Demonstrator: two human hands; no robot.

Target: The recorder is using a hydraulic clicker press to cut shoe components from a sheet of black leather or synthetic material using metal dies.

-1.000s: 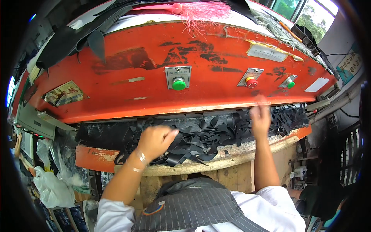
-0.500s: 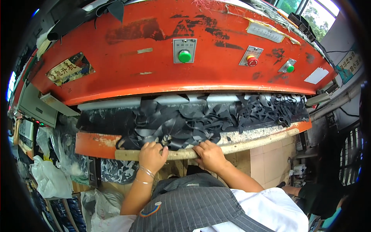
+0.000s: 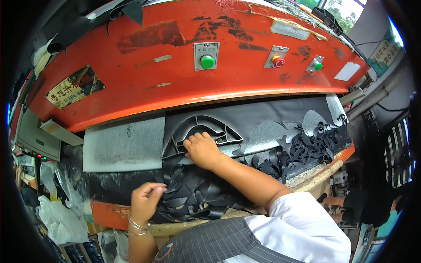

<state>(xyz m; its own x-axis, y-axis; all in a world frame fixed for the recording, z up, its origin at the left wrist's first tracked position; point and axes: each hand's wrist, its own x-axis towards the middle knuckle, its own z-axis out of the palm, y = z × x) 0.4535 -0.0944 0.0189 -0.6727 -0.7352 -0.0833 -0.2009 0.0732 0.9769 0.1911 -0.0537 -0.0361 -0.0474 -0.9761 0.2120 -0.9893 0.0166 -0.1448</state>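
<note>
My right hand (image 3: 203,150) reaches forward across the bed of the orange press and grips a half-moon metal cutting die (image 3: 179,131). The die lies on a sheet of smooth black material (image 3: 272,110); my fingers hide part of its inner frame. Lower and to the left, my left hand (image 3: 146,201) hovers loosely curled beside a heap of black offcuts (image 3: 188,193), its thumb apart and nothing visible in it. Left of the die a pale cutting board (image 3: 123,142) shows bare.
The orange press beam (image 3: 166,57) spans the far side, bearing a green button (image 3: 207,62), a red stop button (image 3: 278,62) and another green button (image 3: 317,66). More curly scraps (image 3: 307,147) lie at the right. Plastic bags (image 3: 61,221) hang at the left.
Both hands have left the front edge. My right hand has gone forward onto the cutting die, my left back and leftward. The pale board, black sheet and die now show from under the beam.
</note>
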